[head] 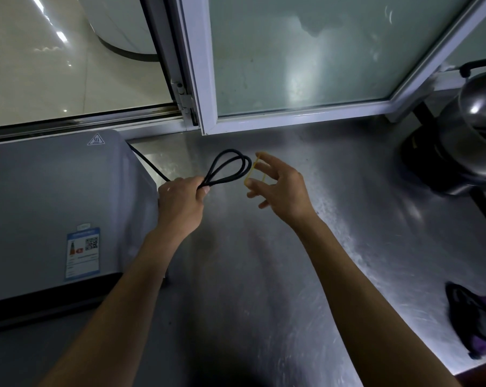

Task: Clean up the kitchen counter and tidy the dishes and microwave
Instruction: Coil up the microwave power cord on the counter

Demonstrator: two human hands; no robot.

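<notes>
A: Above the steel counter [264, 275], near the middle of the view, what do the hands hold?

B: The left hand [180, 202] is closed around a black power cord [230, 169], folded into loops that stick out toward one o'clock from the fist. The thumb and fingers are pressed together on the bundle where the loops meet.

A: And the other one?

B: The right hand [281, 191] sits just beside the loops, at three o'clock from them. Its fingers are spread, and a yellow rubber band [254, 170] is stretched across the fingertips, held open. The band's left edge is right next to the cord's loop; whether they touch, I cannot tell.

A: Where does the cord run?

B: From the fist toward eleven o'clock, passing behind the corner of the grey microwave [54, 205], which stands on the counter at nine o'clock.

A: Anything else on the counter?

B: A shiny metal pot [465, 152] with a lid at two o'clock, well apart from the hands, and a dark and purple cloth-like thing [476, 325] at four o'clock, cut off by the edge. A white-framed glass window [292, 51] stands at twelve o'clock.
</notes>
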